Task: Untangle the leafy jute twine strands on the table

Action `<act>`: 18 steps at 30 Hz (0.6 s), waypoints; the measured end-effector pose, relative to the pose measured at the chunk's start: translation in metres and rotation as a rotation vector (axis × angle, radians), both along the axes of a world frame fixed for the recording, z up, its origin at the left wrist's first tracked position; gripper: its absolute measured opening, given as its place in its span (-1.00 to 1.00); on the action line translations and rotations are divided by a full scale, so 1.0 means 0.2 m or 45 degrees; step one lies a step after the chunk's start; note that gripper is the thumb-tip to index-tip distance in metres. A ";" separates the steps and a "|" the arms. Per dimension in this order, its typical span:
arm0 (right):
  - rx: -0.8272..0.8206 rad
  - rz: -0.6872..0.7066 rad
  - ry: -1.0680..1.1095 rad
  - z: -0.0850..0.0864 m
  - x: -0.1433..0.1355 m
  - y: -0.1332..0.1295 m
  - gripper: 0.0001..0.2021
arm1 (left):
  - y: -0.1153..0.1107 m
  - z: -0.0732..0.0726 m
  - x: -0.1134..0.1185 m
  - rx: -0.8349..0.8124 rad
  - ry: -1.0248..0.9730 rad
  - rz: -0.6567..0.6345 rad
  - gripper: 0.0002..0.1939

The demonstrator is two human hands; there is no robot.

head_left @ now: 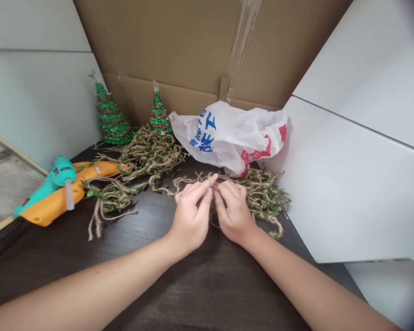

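Note:
My left hand (193, 209) and my right hand (232, 207) meet at the middle of the dark table (152, 276), fingertips together. Both are closed in a pinch on a strand of brown twine (211, 180), part of which wraps over my left fingertip. Loose twine ends show just behind the fingers, and a thin loop hangs below them. To the right, close to my right hand, lies a heap of leafy twine garland (265, 193). Another tangled garland pile (152, 151) spreads at the left, its frayed ends reaching toward the front. My fingers hide most of the held part.
A white plastic bag (227, 131) with blue and red print lies behind my hands. Two green tinsel trees (112, 117) stand at the back left. A teal glue gun (51, 179) rests by an orange curved piece (76, 186). Cardboard (179, 46) and white panels (362, 174) enclose the table.

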State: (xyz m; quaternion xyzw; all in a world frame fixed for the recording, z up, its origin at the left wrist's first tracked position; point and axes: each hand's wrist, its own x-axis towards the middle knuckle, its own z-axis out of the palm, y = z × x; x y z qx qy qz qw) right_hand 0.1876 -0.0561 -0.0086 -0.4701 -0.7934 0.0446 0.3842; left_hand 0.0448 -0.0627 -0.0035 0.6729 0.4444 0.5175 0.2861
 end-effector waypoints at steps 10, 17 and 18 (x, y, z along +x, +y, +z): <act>0.266 -0.113 0.196 0.00 0.00 0.00 -0.88 | -0.01 0.04 0.01 -0.175 0.209 0.087 -0.75; 0.228 0.074 0.292 0.00 0.00 -0.01 -0.84 | 0.00 0.02 0.01 -0.174 0.224 0.045 -0.58; 0.220 0.086 0.302 0.00 0.00 -0.01 -0.83 | 0.00 0.03 0.01 -0.180 0.241 0.052 -0.58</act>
